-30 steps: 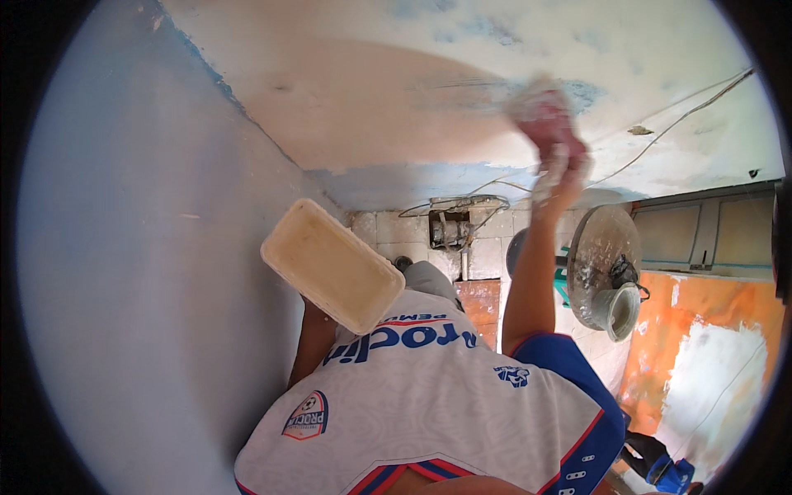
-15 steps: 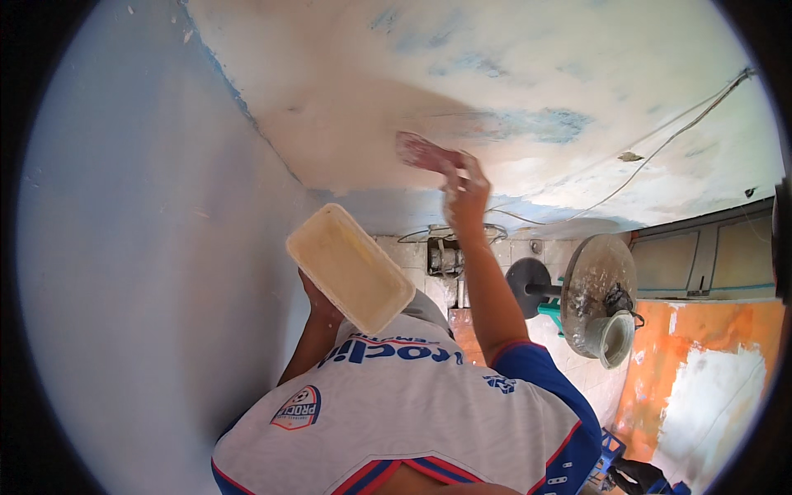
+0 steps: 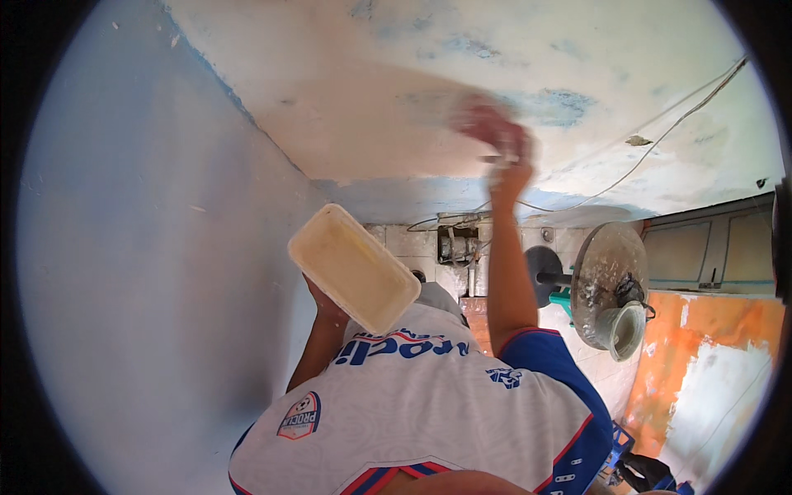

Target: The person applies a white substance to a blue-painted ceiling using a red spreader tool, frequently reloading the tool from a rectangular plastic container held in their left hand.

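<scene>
The right hand (image 3: 495, 136) is raised overhead and pressed against the ceiling (image 3: 355, 124), closed around something flat, probably a small trowel or pad, though it is too blurred to be sure. Around that grip the surface is smooth pale filler; beyond it, toward the far wall, blue patches (image 3: 561, 103) show through, so I judge the coat roughly half spread, with the area past the hand and near the loose cable (image 3: 660, 136) left to do. Below and to the side of the working hand, the left hand (image 3: 322, 301) grips the underside of a cream tray (image 3: 355, 268), tilted, holding only a thin smear.
</scene>
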